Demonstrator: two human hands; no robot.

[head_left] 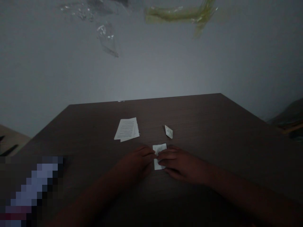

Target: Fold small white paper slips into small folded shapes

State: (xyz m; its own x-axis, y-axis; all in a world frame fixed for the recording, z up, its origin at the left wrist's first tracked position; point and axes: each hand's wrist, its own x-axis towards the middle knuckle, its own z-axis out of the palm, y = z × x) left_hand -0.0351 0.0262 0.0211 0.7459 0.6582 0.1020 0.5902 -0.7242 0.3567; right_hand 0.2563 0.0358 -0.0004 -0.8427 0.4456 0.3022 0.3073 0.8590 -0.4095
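Rested both hands on a small white folded slip of paper (160, 148) lying flat on the dark brown wood-grain surface (224, 132), about midway across it and on the near side. Set the left hand (138, 162) against the slip's left edge, fingers (148, 152) drawn close together, tips touching the paper; could not tell in the dim light whether pinching the edge or only pressing on it. Laid the right hand (181, 165) over the slip from the right, fingers (167, 157) flat and pressed together across its middle, leaving only the upper part and a lower corner showing. Met nearly fingertip to fingertip over the paper. Saw, just beyond the right hand and apart from it, a small white folded paper wedge (169, 131) tilted on the surface. Saw, farther back and to the left, well clear of both hands, a short stack of white printed sheets (127, 129), slightly fanned. Made out a plain grey wall (236, 63) behind the surface, with a crumpled clear plastic bag (107, 39) and a long yellowish-green plastic wrapper (180, 14) high up on it. Could not make out the blurred patch at the lower left.
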